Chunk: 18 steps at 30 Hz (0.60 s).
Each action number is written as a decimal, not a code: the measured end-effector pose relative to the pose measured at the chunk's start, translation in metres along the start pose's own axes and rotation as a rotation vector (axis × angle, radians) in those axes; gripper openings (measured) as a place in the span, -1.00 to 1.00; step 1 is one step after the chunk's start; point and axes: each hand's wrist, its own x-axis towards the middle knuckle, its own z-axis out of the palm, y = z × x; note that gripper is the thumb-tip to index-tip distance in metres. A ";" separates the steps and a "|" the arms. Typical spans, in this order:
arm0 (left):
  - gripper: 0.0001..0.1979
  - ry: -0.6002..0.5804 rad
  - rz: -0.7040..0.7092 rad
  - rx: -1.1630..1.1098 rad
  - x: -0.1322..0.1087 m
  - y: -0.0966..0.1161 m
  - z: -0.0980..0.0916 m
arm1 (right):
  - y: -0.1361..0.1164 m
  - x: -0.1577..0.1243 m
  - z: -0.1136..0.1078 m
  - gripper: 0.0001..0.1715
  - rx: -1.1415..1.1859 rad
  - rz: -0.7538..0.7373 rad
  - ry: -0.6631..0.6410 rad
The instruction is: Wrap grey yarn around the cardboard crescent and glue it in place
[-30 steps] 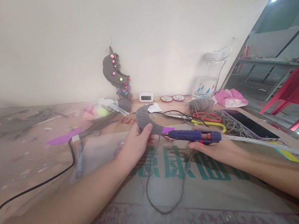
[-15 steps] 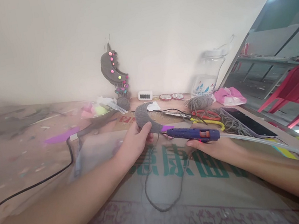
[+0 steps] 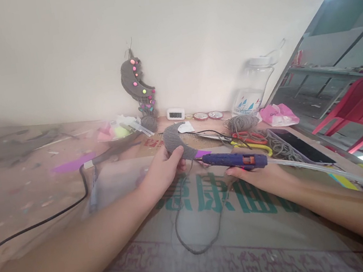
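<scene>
A crescent wrapped in grey yarn [image 3: 176,140] is pinched in my left hand [image 3: 169,164], thumb on its front face. Its lower tip is bare purple [image 3: 202,153], and a white piece [image 3: 185,127] shows at its upper end. My right hand [image 3: 253,177] is closed around a dark blue hot glue gun [image 3: 228,160], whose nozzle points left at the crescent's lower tip; whether it touches is too small to tell. A clear glue stick [image 3: 296,165] sticks out of the gun's back. From the crescent a loose strand of grey yarn [image 3: 200,252] hangs in a loop toward my right hand.
Scissors with yellow and orange handles [image 3: 255,147], a yarn bundle [image 3: 243,122] and a phone [image 3: 302,146] lie at the right. Behind stand a small digital clock [image 3: 175,114] and a clear bottle [image 3: 251,88]. A decorated crescent [image 3: 133,79] hangs on the wall. A black cord [image 3: 43,221] crosses the left.
Almost nothing differs. The view has tilted very slightly, and both hands keep the crescent and glue gun in nearly the same place.
</scene>
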 end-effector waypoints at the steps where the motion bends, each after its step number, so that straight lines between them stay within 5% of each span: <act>1: -0.73 -0.001 0.001 0.002 0.000 0.000 0.000 | 0.000 0.000 0.000 -0.71 0.001 -0.003 0.006; 18: -0.73 -0.019 0.015 -0.015 0.000 0.000 0.000 | -0.005 -0.001 0.000 -0.73 0.076 0.041 0.054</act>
